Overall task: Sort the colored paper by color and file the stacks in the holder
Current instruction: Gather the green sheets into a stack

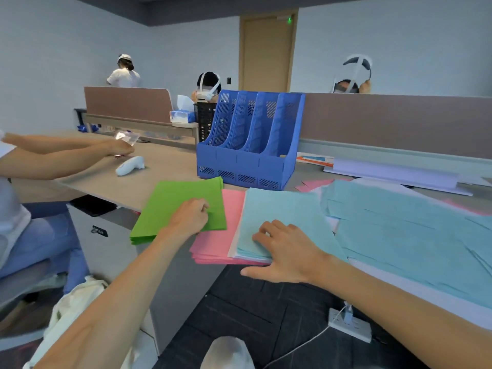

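Observation:
A green paper stack (173, 201) lies at the desk's left front corner, overhanging the edge. My left hand (190, 217) rests on its right part with fingers curled on the sheets. A pink stack (215, 246) lies beside it, partly under a light blue stack (282, 217). My right hand (285, 251) presses flat on the blue stack's near edge, fingers spread. The blue four-slot file holder (250, 145) stands upright behind the stacks, its slots showing no paper. More light blue sheets (410, 235) spread loosely to the right.
White and pink sheets (394, 174) lie at the back right by the brown partition (399, 123). Another person's arms (66, 153) and a white controller (130, 165) occupy the desk to the left. A power strip (348, 326) lies on the floor.

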### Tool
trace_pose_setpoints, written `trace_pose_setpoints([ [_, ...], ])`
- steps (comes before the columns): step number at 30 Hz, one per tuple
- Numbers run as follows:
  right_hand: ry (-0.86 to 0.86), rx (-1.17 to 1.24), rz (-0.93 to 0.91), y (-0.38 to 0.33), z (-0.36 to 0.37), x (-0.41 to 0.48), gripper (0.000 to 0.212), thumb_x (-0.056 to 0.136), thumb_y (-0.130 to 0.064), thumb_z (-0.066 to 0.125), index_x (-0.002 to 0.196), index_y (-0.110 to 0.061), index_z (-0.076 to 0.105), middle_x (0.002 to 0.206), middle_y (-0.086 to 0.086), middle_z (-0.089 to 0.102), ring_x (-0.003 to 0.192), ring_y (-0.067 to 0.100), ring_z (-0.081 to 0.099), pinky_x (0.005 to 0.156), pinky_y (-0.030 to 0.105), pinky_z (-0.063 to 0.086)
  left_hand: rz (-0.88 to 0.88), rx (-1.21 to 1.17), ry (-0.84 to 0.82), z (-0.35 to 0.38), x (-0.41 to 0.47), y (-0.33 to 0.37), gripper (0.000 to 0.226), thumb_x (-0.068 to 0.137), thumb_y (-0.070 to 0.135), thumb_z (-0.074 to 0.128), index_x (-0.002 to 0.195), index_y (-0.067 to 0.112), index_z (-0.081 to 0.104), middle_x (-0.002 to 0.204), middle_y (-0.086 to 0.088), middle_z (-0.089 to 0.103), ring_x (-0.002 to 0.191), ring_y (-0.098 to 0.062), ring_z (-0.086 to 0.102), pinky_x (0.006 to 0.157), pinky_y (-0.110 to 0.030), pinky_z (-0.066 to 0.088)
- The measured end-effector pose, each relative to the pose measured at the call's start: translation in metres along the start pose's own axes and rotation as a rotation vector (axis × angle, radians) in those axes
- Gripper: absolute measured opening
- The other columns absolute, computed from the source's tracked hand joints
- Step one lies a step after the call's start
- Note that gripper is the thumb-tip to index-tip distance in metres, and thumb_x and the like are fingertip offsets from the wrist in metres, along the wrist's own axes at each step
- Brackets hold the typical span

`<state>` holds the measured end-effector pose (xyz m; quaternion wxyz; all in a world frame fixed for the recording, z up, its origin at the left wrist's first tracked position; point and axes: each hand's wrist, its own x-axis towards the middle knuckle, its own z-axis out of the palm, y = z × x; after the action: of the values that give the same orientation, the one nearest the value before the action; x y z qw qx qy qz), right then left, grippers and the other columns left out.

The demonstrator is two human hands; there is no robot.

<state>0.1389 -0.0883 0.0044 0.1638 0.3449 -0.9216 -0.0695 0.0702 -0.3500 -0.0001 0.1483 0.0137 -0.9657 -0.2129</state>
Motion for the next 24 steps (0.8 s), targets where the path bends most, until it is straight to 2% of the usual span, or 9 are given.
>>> trace_pose_setpoints([
  [2,0.026,-0.063,-0.051,-0.001,0.002,0.0,0.09,0.069,-0.091,0.02,0.104,-0.018,0.059,0.101,0.002,0.055,0.091,0.024,0.052,0.072,0.037,0.045,-0.032,0.005,-0.016,-0.003,-0.005,-0.006,0.034,0.096,0.007,0.038,0.119,0.009,0.063,0.131,-0.011,0.059,0.118,-0.027,0.054,0.098,-0.036,0.043],
  [4,0.046,-0.13,-0.118,-0.002,0.003,-0.001,0.076,0.076,-0.081,0.03,0.099,-0.015,0.058,0.096,0.005,0.055,0.084,0.026,0.053,0.063,0.037,0.043,-0.047,0.022,-0.053,-0.004,-0.008,-0.008,0.035,0.098,0.009,0.036,0.121,0.008,0.063,0.133,-0.011,0.058,0.121,-0.027,0.053,0.101,-0.035,0.042],
  [7,0.032,-0.183,-0.187,-0.004,0.006,-0.001,0.037,0.084,-0.044,0.052,0.102,-0.012,0.056,0.098,0.008,0.056,0.084,0.028,0.055,0.055,0.038,0.042,-0.048,0.054,-0.08,-0.001,-0.01,-0.011,0.037,0.098,0.009,0.036,0.124,0.011,0.062,0.136,-0.01,0.056,0.123,-0.028,0.052,0.104,-0.036,0.041],
  [10,0.036,-0.193,-0.187,-0.004,0.005,-0.002,0.02,0.083,-0.021,0.058,0.1,-0.01,0.057,0.095,0.009,0.057,0.082,0.028,0.058,0.05,0.036,0.036,-0.051,0.083,-0.078,0.0,-0.009,-0.013,0.039,0.095,0.005,0.038,0.124,0.013,0.064,0.136,-0.01,0.056,0.123,-0.029,0.052,0.103,-0.036,0.041],
  [12,0.067,-0.101,-0.116,0.0,-0.002,-0.003,0.02,0.087,-0.018,0.054,0.105,-0.01,0.055,0.102,0.009,0.058,0.09,0.03,0.059,0.059,0.039,0.042,-0.056,0.083,-0.092,-0.001,-0.005,-0.017,0.041,0.091,0.002,0.04,0.12,0.013,0.067,0.132,-0.01,0.059,0.118,-0.03,0.056,0.098,-0.036,0.045],
  [15,0.151,0.136,0.12,0.017,-0.014,-0.002,0.021,0.091,-0.016,0.044,0.109,-0.011,0.054,0.11,0.011,0.06,0.097,0.034,0.06,0.076,0.041,0.046,-0.065,0.078,-0.11,-0.004,-0.002,-0.021,0.038,0.087,0.002,0.044,0.111,0.014,0.07,0.124,-0.011,0.065,0.11,-0.031,0.06,0.091,-0.036,0.049],
  [18,0.28,0.351,0.345,0.037,-0.021,-0.004,0.009,0.091,-0.012,0.042,0.091,-0.011,0.052,0.096,0.014,0.062,0.08,0.036,0.057,0.069,0.04,0.043,-0.077,0.066,-0.116,-0.006,-0.001,-0.021,0.043,0.09,0.001,0.041,0.125,0.014,0.065,0.138,-0.006,0.055,0.129,-0.026,0.048,0.108,-0.03,0.036],
  [20,0.344,0.459,0.467,0.046,-0.022,-0.005,0.011,0.09,-0.009,0.042,0.079,-0.01,0.044,0.08,0.012,0.055,0.07,0.033,0.049,0.063,0.038,0.038,-0.072,0.073,-0.125,-0.006,0.0,-0.02,0.044,0.091,0.0,0.039,0.126,0.012,0.063,0.141,-0.006,0.052,0.132,-0.025,0.045,0.109,-0.028,0.033],
  [24,0.426,0.463,0.48,0.046,-0.023,-0.007,0.008,0.09,-0.009,0.043,0.085,-0.007,0.049,0.084,0.014,0.059,0.071,0.037,0.053,0.063,0.042,0.044,-0.071,0.083,-0.133,-0.006,0.0,-0.019,0.046,0.091,0.0,0.038,0.129,0.013,0.061,0.143,-0.007,0.049,0.131,-0.026,0.044,0.109,-0.03,0.034],
])
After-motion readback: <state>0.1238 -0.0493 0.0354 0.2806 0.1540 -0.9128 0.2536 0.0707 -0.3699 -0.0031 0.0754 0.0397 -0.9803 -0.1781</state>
